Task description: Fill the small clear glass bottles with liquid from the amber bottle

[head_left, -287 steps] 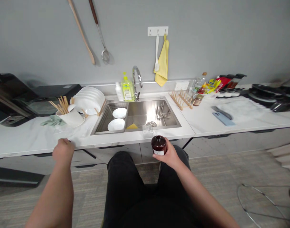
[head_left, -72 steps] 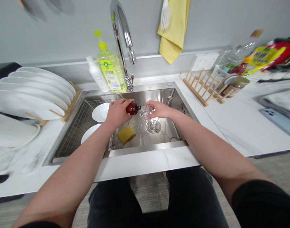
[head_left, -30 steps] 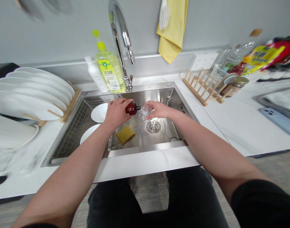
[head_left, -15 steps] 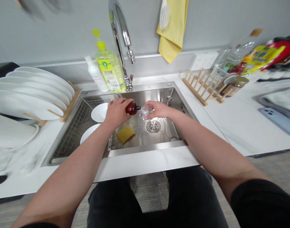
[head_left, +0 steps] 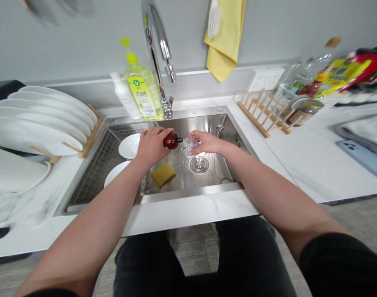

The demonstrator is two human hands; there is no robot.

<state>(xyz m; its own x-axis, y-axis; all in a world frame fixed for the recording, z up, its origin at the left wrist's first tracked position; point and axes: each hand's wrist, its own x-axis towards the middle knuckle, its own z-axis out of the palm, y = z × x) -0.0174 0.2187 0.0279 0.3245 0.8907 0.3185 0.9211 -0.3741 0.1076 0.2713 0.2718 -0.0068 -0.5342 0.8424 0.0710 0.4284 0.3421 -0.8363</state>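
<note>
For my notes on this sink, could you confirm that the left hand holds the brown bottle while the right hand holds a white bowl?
Not quite: the right hand holds a clear glass container instead, as the head view shows; the left hand does hold the brown bottle.

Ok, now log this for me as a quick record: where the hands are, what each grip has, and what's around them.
place: over a stainless steel sink
left grip: left hand holds a dark brown bottle, tilted, neck toward the right hand
right grip: right hand holds a small clear glass container
in sink: yellow sponge, white bowl, white bowl
behind sink: lime-green dish soap bottle, chrome faucet
left of sink: white plates in a wooden rack
</note>
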